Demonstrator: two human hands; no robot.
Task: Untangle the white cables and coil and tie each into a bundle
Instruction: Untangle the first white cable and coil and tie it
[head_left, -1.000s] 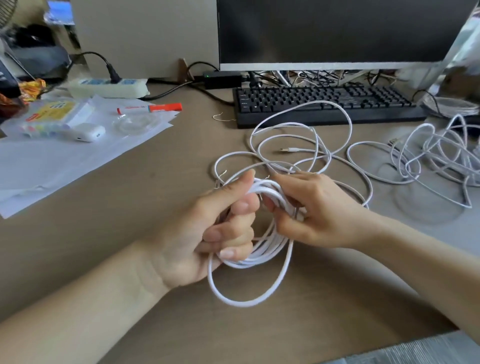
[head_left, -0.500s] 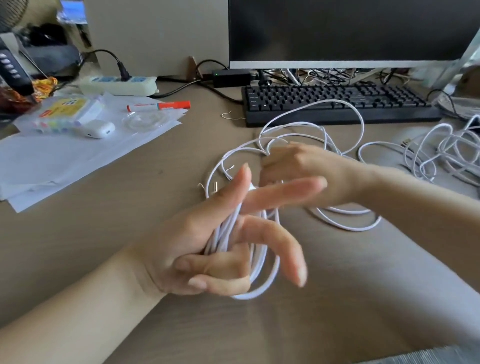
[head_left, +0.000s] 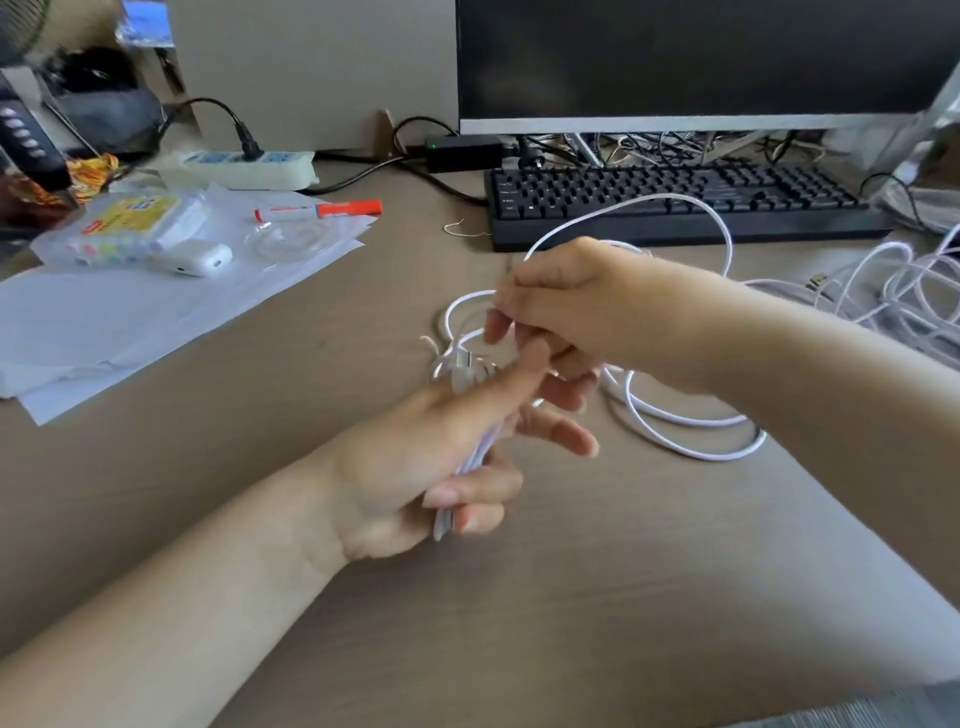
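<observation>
My left hand (head_left: 431, 467) holds a coil of white cable (head_left: 467, 462) low in the middle of the desk. Its ring and little fingers curl round the strands, while the thumb and first two fingers stick out. My right hand (head_left: 566, 306) hovers just above and behind it, fingers curled, pinching a strand of the same cable. The loose part of this white cable (head_left: 691, 447) loops over the desk to the right and arcs up toward the keyboard. A second tangle of white cables (head_left: 893, 291) lies at the right edge.
A black keyboard (head_left: 675, 202) and monitor (head_left: 701, 62) stand behind the hands. Papers (head_left: 130, 322), a white earbud case (head_left: 202, 260), an orange marker (head_left: 322, 210) and a power strip (head_left: 239, 169) fill the left side. A small twist tie (head_left: 462, 231) lies by the keyboard.
My right hand has swung from beside the coil up and behind it, carrying a strand around. My left hand's first fingers opened out, and the coil now hangs narrower in its curled fingers.
</observation>
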